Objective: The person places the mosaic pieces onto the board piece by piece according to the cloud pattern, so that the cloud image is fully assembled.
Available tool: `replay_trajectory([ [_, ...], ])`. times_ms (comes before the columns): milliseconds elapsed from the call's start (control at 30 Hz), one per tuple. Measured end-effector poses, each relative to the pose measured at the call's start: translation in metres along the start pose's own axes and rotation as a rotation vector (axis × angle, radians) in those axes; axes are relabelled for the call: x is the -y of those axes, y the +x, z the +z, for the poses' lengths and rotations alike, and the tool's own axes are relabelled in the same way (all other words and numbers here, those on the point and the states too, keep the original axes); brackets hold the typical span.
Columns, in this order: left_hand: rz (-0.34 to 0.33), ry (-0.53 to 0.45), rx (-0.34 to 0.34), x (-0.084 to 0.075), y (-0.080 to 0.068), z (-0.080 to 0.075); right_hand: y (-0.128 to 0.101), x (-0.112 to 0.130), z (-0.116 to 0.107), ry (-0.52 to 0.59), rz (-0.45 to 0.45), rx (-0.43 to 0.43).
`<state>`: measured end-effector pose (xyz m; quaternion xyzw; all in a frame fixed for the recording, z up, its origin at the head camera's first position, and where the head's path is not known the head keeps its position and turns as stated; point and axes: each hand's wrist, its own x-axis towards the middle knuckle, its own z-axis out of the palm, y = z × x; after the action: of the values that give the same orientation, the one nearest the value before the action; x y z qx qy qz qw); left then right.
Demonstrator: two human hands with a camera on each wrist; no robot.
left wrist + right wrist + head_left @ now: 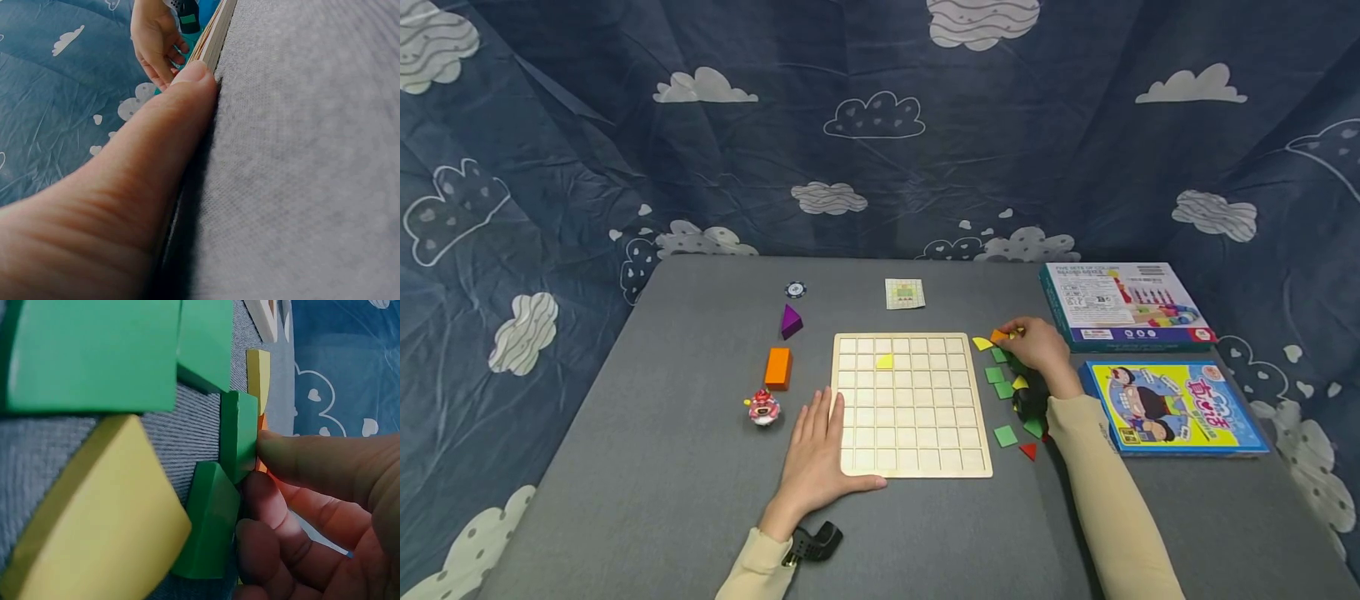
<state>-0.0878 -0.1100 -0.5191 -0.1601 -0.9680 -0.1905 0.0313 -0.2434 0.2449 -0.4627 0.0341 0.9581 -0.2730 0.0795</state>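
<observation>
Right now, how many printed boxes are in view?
2: the white-topped box at the far right, and the blue-and-yellow box just in front of it.

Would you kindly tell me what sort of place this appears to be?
Probably an indoor tabletop play or filming corner: a cloud-print cloth hangs behind a grey table, which bears a pale gridded board and loose coloured pieces.

Cream sleeves point(1112, 500) and black wrist cameras point(826, 542) (rather bulky) are worn.
</observation>
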Motion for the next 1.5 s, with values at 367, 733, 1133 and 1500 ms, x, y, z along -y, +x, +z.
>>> replay_trajectory([
  [367, 0.011, 0.007, -0.015, 0.001, -0.001, 0.0, 0.001, 0.003, 0.0, -0.001, 0.016, 0.006],
  [733, 0.0, 0.01, -0.004, 0.001, -0.001, -0.001, -0.001, 0.002, 0.006, 0.01, 0.005, -0.083],
  [1133, 0.001, 0.007, -0.006, 0.001, -0.001, 0.0, -0.003, 0.003, 0.007, 0.032, -0.013, -0.112],
  [1500, 0.01, 0.008, -0.012, 0.001, 0.0, 0.001, -0.016, 0.012, 0.001, 0.085, -0.082, -0.165],
])
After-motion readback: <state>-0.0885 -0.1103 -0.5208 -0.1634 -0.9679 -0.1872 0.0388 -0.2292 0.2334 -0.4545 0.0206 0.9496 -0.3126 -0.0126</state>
